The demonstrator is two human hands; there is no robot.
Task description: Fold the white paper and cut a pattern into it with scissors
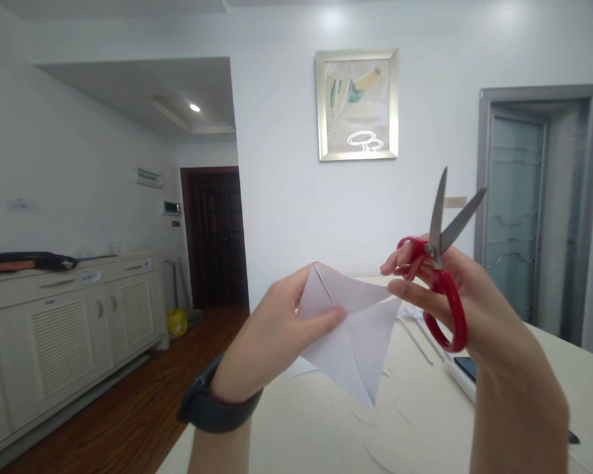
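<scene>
My left hand (277, 329) pinches a folded white paper (356, 336), a pointed triangular shape held up above the table with its tip pointing down. A dark band sits on that wrist. My right hand (454, 303) grips red-handled scissors (439, 276), fingers through the loops. The metal blades point up and stand apart. The scissors are just right of the paper's upper edge, not touching it.
A cream table (326, 428) lies below, with thin paper strips and curved scraps (415, 336) on it. A dark phone (467, 367) rests at the right. White cabinets (69, 329) line the left wall, beyond a wood floor. A framed picture hangs ahead.
</scene>
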